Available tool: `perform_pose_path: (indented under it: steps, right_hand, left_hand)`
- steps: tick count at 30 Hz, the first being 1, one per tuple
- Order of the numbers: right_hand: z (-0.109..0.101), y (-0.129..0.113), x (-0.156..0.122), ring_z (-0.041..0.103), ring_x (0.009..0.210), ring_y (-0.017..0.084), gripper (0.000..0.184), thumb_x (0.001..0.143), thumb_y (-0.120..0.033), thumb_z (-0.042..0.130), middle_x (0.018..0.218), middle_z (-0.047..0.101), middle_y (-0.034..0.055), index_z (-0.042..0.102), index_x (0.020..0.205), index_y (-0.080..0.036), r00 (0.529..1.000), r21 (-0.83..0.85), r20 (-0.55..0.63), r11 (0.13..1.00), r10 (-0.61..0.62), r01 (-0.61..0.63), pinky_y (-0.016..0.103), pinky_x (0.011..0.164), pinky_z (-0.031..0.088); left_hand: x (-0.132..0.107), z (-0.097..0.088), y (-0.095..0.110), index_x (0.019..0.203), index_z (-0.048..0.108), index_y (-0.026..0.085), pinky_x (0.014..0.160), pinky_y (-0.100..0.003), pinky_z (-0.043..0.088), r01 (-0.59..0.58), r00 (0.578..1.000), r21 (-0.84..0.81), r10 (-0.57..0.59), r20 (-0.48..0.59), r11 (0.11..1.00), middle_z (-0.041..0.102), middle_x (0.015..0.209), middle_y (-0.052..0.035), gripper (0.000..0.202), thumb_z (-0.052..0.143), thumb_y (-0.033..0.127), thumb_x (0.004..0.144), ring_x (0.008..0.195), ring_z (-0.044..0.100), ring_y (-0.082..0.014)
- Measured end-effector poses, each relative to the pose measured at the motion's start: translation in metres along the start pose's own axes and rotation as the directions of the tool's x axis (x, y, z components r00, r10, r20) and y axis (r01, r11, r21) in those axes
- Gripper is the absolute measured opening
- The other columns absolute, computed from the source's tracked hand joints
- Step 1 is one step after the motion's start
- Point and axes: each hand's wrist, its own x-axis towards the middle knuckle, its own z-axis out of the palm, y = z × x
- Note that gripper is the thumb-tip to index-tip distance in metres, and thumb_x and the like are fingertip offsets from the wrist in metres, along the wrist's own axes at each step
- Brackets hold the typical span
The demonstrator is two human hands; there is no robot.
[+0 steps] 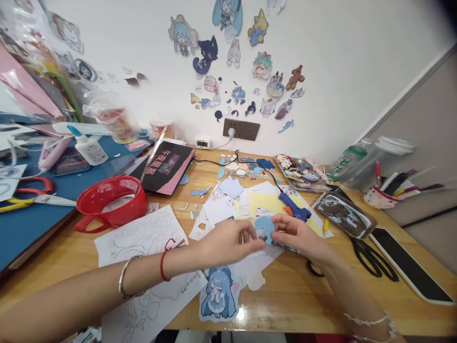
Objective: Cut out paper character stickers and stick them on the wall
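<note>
A small light-blue character cutout [264, 229] is pinched between both my hands above the wooden desk [285, 290]. My left hand [228, 242] grips its left edge with fingers closed; a red string and a silver bangle circle that wrist. My right hand [298, 234] holds the right side, fingers curled. A larger blue-haired character cutout [218, 293] lies on the desk just below my hands. Pale yellow paper [262, 200] and white paper scraps lie behind them.
A red bowl [110, 200] stands at left beside line-drawing sheets [143, 233]. A blue glue gun [294, 206], black scissors [371, 257], a dark tray [344, 214] and a black tablet [407, 262] lie at right. A black booklet [167, 166], glue bottle [89, 147] and a blue mat [32, 219] sit farther left.
</note>
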Motion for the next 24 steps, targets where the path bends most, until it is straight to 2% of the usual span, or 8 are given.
perform_pose_path:
  steps: [4,8,13,15,17,20,22,24]
  right_hand:
    - [-0.007,0.015,0.003,0.045,0.062,0.009,0.042,0.070,-0.041,0.067,0.078,0.053,-0.0002,0.050,0.101,-0.019,0.997,0.090,-0.070,0.996,-0.021,0.027,0.022,0.056,0.035]
    - [-0.009,0.020,0.007,0.043,0.060,0.009,0.043,0.066,-0.041,0.069,0.076,0.050,-0.0007,0.050,0.097,-0.019,0.991,0.164,-0.133,0.986,-0.010,0.032,0.022,0.054,0.035]
    - [-0.004,0.022,0.006,0.044,0.060,0.009,0.043,0.065,-0.041,0.070,0.077,0.049,-0.0001,0.051,0.096,-0.018,0.988,0.165,-0.154,0.986,0.002,0.024,0.023,0.055,0.036]
    - [-0.003,0.024,0.005,0.045,0.061,0.009,0.043,0.066,-0.040,0.070,0.076,0.050,-0.0005,0.052,0.098,-0.018,0.990,0.137,-0.137,0.991,0.015,0.004,0.023,0.056,0.037]
    - [-0.002,0.026,0.004,0.046,0.063,0.009,0.041,0.068,-0.040,0.068,0.079,0.052,-0.0001,0.054,0.099,-0.018,0.993,0.099,-0.118,0.995,0.027,-0.015,0.023,0.058,0.037]
    - [-0.004,0.026,0.002,0.049,0.068,0.010,0.038,0.071,-0.041,0.066,0.084,0.056,0.0014,0.056,0.100,-0.018,0.996,0.028,-0.072,0.999,0.044,-0.042,0.024,0.061,0.039]
    - [-0.005,0.025,0.001,0.051,0.072,0.012,0.038,0.072,-0.041,0.064,0.083,0.058,0.0013,0.057,0.102,-0.019,0.999,-0.042,-0.026,0.998,0.042,-0.043,0.025,0.064,0.039]
    - [-0.004,0.022,0.001,0.053,0.074,0.013,0.036,0.074,-0.041,0.063,0.081,0.059,0.0009,0.057,0.103,-0.020,1.000,-0.111,0.007,0.993,0.030,-0.029,0.026,0.066,0.040]
  left_hand:
    - [-0.006,0.016,0.003,0.102,0.058,0.016,0.081,-0.036,0.041,-0.235,0.969,0.253,0.205,0.137,0.939,0.060,0.093,-0.0081,0.049,0.072,0.045,0.065,0.090,0.053,-0.0257]
    - [-0.001,0.025,-0.002,0.095,0.062,0.014,0.075,-0.036,0.041,-0.417,0.895,0.360,0.307,0.324,0.835,0.059,0.089,-0.0081,0.042,0.072,0.042,0.066,0.086,0.053,-0.0254]
    - [0.004,0.015,-0.007,0.096,0.063,0.017,0.071,-0.028,0.041,-0.555,0.809,0.365,0.382,0.447,0.748,0.060,0.089,-0.0025,0.032,0.072,0.032,0.069,0.081,0.054,-0.0183]
    - [0.001,0.011,-0.006,0.100,0.061,0.018,0.073,-0.026,0.042,-0.577,0.794,0.369,0.395,0.462,0.729,0.060,0.091,-0.0015,0.035,0.072,0.032,0.070,0.083,0.055,-0.0169]
    - [-0.006,0.014,0.000,0.107,0.057,0.016,0.075,-0.029,0.044,-0.549,0.822,0.418,0.378,0.425,0.724,0.060,0.096,-0.0044,0.042,0.071,0.034,0.071,0.085,0.055,-0.0191]
    - [-0.027,0.037,0.017,0.107,0.055,0.007,0.074,-0.040,0.046,-0.463,0.886,0.533,0.344,0.311,0.708,0.059,0.097,-0.0135,0.031,0.057,0.024,0.081,0.086,0.054,-0.0266]
    - [-0.041,0.060,0.027,0.102,0.058,0.008,0.073,-0.039,0.048,-0.508,0.861,0.546,0.387,0.329,0.666,0.063,0.090,-0.0110,0.024,0.044,0.021,0.087,0.082,0.056,-0.0248]
    - [-0.052,0.083,0.029,0.104,0.060,0.013,0.074,-0.032,0.051,-0.569,0.822,0.545,0.446,0.355,0.615,0.065,0.098,-0.0096,0.028,0.038,0.019,0.089,0.089,0.058,-0.0217]
